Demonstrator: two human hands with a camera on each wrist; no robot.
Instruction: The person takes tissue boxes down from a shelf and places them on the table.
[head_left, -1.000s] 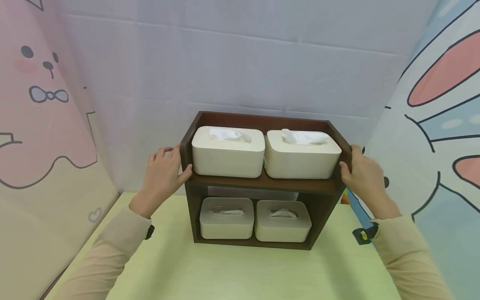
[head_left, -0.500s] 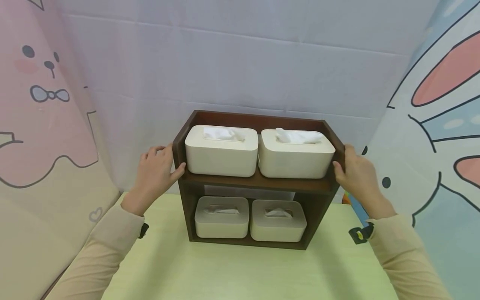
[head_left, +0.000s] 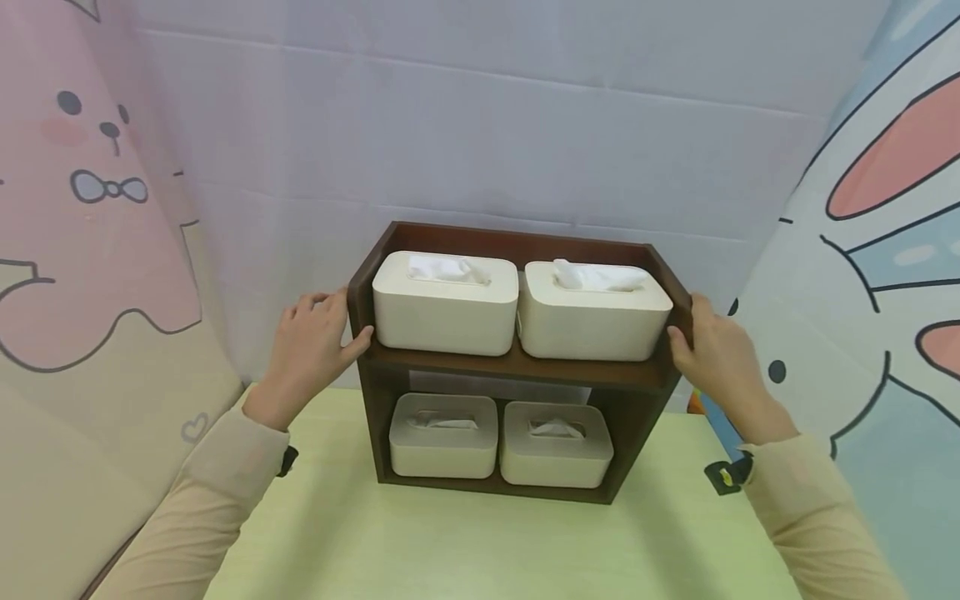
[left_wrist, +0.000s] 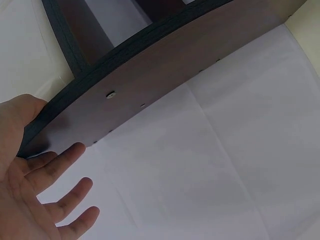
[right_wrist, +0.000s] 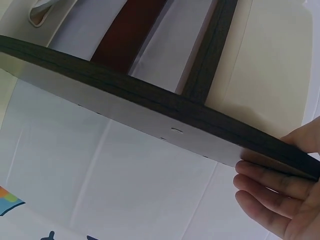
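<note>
Two-tier open shelf of dark-brown wood-look board (head_left: 517, 367), near the centre of the head view, slightly toward 6 o'clock; apparently standing on the pale yellow-green flat table (head_left: 465, 542). Gripped at 9 o'clock by the left hand (head_left: 307, 350), with thumb at the front edge and fingers along the outer face of the left side panel (left_wrist: 165, 70). Gripped likewise at 3 o'clock by the right hand (head_left: 716, 358), on the right side panel (right_wrist: 150, 120). On the upper tier, rounded cream plastic-looking tissue boxes at 11 o'clock (head_left: 446, 321) and 1 o'clock (head_left: 592, 329), each with white tissue at the slot. On the lower tier, similar grey-lidded boxes at 7 o'clock (head_left: 444, 460) and 5 o'clock (head_left: 557, 468). Beyond, at 12 o'clock, a creased white cloth backdrop (head_left: 487, 125). Judged to be in hand: steadying by the two sides. For good control, keep both grips at matching height, press evenly inward, and avoid tilting toward 6 o'clock, given the open front and apparently loose boxes. Keep thumbs clear of the upper pair.
</note>
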